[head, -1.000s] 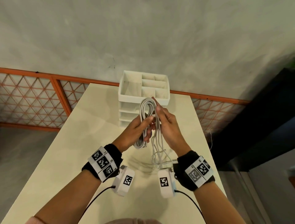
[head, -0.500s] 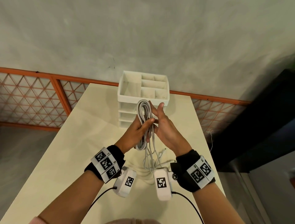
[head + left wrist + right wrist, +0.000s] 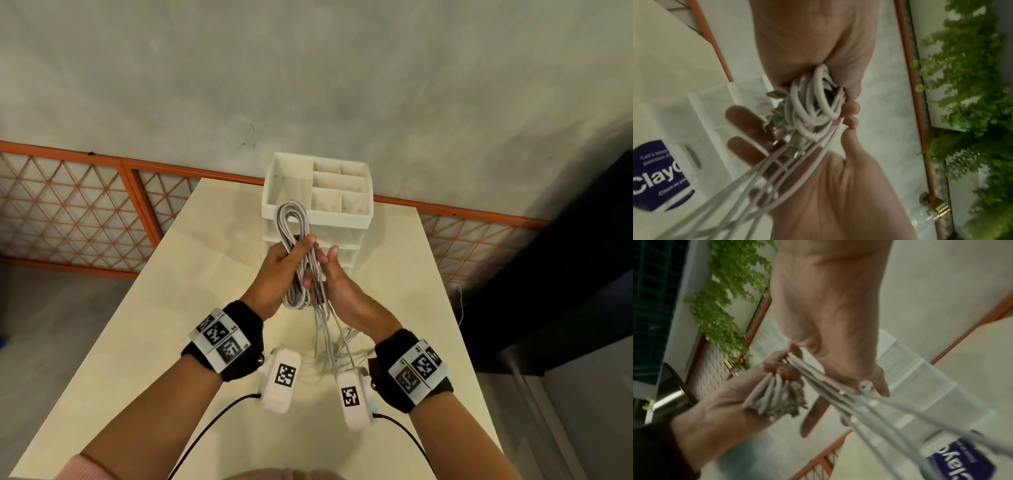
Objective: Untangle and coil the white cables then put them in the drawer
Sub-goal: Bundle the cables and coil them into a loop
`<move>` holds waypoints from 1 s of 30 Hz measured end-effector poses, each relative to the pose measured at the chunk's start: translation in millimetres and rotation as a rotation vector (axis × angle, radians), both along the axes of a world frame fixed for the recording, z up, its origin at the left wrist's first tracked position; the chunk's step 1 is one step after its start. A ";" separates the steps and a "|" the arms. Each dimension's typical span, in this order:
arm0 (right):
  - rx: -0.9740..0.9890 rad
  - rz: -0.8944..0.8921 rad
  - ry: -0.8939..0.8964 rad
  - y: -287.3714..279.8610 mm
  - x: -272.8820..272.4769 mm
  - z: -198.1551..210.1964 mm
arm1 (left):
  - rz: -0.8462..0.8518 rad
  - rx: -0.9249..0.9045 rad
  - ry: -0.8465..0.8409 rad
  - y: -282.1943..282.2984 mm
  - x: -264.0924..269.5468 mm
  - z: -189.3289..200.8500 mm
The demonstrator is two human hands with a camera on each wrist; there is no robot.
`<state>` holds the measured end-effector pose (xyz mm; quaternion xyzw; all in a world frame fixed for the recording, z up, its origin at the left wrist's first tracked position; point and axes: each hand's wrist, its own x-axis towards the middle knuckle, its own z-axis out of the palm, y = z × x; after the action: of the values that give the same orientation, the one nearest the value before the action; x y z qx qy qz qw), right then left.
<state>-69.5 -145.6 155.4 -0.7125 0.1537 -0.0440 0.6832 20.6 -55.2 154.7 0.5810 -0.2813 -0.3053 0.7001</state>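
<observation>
Above the table (image 3: 212, 260), the coiled white cables (image 3: 294, 236) sit higher than a second ago, gripped in the left hand (image 3: 279, 270); loose ends hang past the right hand (image 3: 337, 291), whose straight fingers now rest against them.

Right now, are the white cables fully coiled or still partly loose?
Partly loose. The left hand grips a coiled bundle of the white cables, but several strands trail past the right hand to the table.
</observation>
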 end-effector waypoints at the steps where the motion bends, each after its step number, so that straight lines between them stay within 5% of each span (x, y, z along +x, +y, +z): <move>1: -0.048 0.039 0.021 -0.5 -3.1 -1.0 | 0.012 -0.009 0.010 0.7 5.8 1.3; 4: -0.273 0.076 0.096 -9.9 -10.6 -2.0 | 0.086 0.022 -0.072 2.8 19.3 -1.8; 9: -0.483 -0.062 -0.029 -11.7 -4.1 2.3 | 0.417 0.063 -0.244 -3.6 25.8 -19.3; 14: -0.330 -0.068 -0.106 14.8 -2.7 10.6 | 0.574 -0.009 -0.195 -13.8 23.9 -13.6; 23: -0.331 0.240 0.064 17.7 -22.1 -10.7 | 0.445 -0.194 0.199 -13.6 15.7 -2.6; 30: -0.285 0.371 0.096 8.3 -42.0 -1.7 | 0.524 -0.291 0.435 -8.5 17.6 2.5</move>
<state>-111.4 -137.3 153.7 -0.8190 0.0446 0.0948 0.5641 38.2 -63.6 157.2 0.4493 -0.0081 -0.1888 0.8732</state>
